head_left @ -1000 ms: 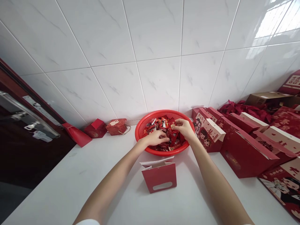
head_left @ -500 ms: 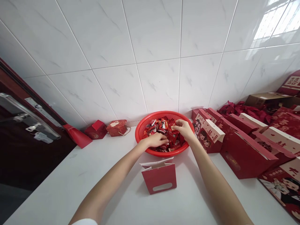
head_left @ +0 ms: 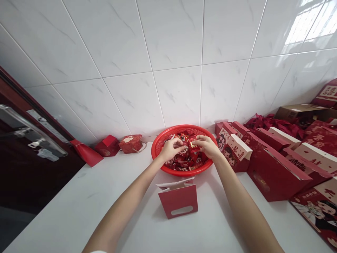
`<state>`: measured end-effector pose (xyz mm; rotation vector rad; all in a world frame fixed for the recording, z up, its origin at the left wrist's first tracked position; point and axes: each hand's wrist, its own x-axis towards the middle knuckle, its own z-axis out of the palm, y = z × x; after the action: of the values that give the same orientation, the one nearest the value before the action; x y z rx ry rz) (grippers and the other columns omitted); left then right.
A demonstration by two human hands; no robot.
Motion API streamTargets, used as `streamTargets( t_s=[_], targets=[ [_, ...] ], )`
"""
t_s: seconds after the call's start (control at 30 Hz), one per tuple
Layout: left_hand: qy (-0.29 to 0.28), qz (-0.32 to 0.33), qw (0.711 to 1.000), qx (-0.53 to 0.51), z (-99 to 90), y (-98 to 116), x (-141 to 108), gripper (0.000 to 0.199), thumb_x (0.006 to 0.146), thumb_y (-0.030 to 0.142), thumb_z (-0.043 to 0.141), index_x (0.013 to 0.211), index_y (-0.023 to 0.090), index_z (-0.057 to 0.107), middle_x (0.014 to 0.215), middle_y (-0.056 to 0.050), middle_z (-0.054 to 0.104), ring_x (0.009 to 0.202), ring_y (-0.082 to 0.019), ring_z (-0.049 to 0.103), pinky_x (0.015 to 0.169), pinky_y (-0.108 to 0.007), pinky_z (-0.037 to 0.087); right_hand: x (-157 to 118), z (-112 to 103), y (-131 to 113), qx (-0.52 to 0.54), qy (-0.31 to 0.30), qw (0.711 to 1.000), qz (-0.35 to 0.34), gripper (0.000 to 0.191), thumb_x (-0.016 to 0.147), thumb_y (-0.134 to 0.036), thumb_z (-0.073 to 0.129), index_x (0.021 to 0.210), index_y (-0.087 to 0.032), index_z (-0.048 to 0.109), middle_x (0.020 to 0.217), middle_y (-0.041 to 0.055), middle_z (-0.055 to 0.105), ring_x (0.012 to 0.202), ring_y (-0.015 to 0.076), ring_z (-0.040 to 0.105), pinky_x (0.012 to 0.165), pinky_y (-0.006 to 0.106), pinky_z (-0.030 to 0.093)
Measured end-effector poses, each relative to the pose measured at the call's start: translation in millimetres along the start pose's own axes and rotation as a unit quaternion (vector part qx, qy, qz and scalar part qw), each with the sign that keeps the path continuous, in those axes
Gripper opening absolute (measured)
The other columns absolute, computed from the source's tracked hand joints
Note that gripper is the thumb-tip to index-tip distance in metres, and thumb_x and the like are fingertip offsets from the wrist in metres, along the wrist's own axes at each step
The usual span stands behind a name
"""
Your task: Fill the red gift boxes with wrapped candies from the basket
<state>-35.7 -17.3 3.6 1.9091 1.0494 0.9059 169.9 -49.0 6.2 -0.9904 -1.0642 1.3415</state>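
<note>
The round plastic basket (head_left: 181, 173) is bright red with pinhole mesh; the shiny wrapped packets (head_left: 185, 163) are red flecked with gold and white. The upright folded-paper bag (head_left: 177, 200) is red outside with one pale oblong, whitish inside. Glossy white wall tiles (head_left: 176, 91) carry grey veining.

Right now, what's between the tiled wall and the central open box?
A red basket of wrapped packets, with left hand and right hand over it: head view.

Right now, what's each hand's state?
Left hand: fingers partly curled; whether it holds anything cannot be told.
Right hand: closed, seemingly pinching a red packet.
</note>
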Motion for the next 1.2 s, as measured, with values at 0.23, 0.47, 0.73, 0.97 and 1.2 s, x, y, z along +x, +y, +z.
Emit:
streamTargets(
  t_s=[0.23, 0.47, 0.73, 0.97, 1.2],
  targets=[
    [-0.027, 0.037, 0.999, -0.003, -1.6, 5.5, -1.5, 0.028, 0.084, 0.041, 0.07, 0.098, 0.017, 0.066, 0.105, -0.006, 0.074, 0.096, -0.021, 0.073, 0.089, -0.034, 0.059, 0.8, -0.3, 3.0, -0.053, -0.036, 0.998, -0.025, 0.027, 0.055, -0.033, 0.082, 0.069, -0.02, 0.063, 0.068, -0.0011, 0.066, 0.067, 0.0154, 0.062, 0.064, 0.028, 0.05],
    [-0.097, 0.016, 0.984, 0.149, 0.8, 3.7, -1.6, 0.021, 0.084, 0.016, 0.06, 0.098, 0.017, 0.075, 0.105, -0.008, 0.08, 0.1, -0.024, 0.074, 0.097, -0.036, 0.056, 1.3, 0.3, 1.1, -0.006, 0.055, 0.998, -0.032, 0.029, 0.055, -0.035, 0.079, 0.064, -0.022, 0.055, 0.066, -0.0018, 0.062, 0.061, 0.0136, 0.055, 0.058, 0.027, 0.046],
    [-0.139, -0.009, 0.958, 0.249, 1.6, -4.3, 0.8, 0.048, 0.071, -0.001, 0.057, 0.112, 0.016, 0.075, 0.118, -0.012, 0.076, 0.099, -0.024, 0.075, 0.094, -0.034, 0.058, 2.8, 0.1, 2.0, 0.016, 0.064, 0.998, -0.009, 0.03, 0.054, -0.036, 0.081, 0.075, -0.022, 0.066, 0.077, 0.002, 0.068, 0.07, 0.0192, 0.062, 0.06, 0.032, 0.052],
    [-0.088, -0.062, 0.941, 0.32, -1.5, 0.1, 0.6, 0.031, 0.073, 0.002, 0.055, 0.084, 0.02, 0.078, 0.096, -0.007, 0.079, 0.095, -0.025, 0.074, 0.093, -0.034, 0.056, 3.4, -0.7, 3.4, 0.01, 0.052, 0.998, -0.02, 0.028, 0.055, -0.04, 0.081, 0.065, -0.021, 0.064, 0.065, 0.0022, 0.066, 0.059, 0.0173, 0.058, 0.058, 0.032, 0.049],
    [-0.101, -0.124, 0.914, 0.373, -5.8, -1.0, -0.6, 0.03, 0.071, 0.007, 0.057, 0.08, 0.024, 0.081, 0.087, -0.008, 0.081, 0.09, -0.029, 0.075, 0.084, -0.036, 0.056, 2.3, 1.1, 1.4, 0.014, 0.047, 0.998, -0.026, 0.026, 0.056, -0.04, 0.08, 0.068, -0.021, 0.067, 0.068, 0.0021, 0.068, 0.065, 0.0185, 0.061, 0.063, 0.031, 0.049]
  ],
)
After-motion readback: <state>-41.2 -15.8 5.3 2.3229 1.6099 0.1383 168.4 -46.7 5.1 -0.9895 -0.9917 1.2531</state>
